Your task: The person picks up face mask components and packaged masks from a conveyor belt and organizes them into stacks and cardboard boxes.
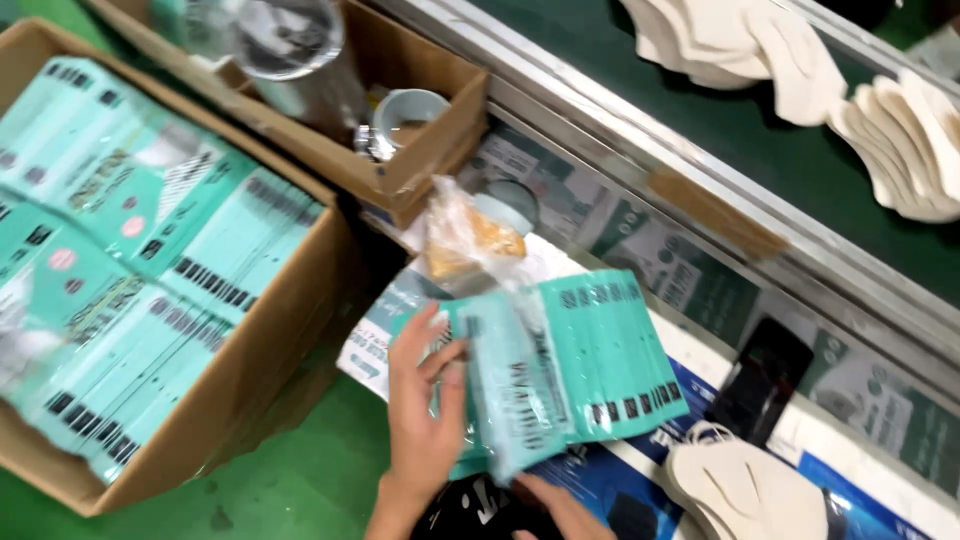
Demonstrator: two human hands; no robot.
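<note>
My left hand (425, 400) grips the left side of a fanned stack of teal flat packets (590, 360), thumb on top. One packet (510, 390) in clear wrap lies across the front of the stack. Only the fingers of my right hand (560, 505) show at the bottom edge, under the stack's lower end; its grip is partly hidden. A pile of white masks (745, 490) lies to the right of the stack on a blue sheet.
A large cardboard box (250, 370) full of teal packets stands at left. A smaller box (420, 150) holds tape rolls and clear film behind. A bag with something orange (465, 235), a black phone (765, 375), and a green conveyor (720, 120) with white masks lie beyond.
</note>
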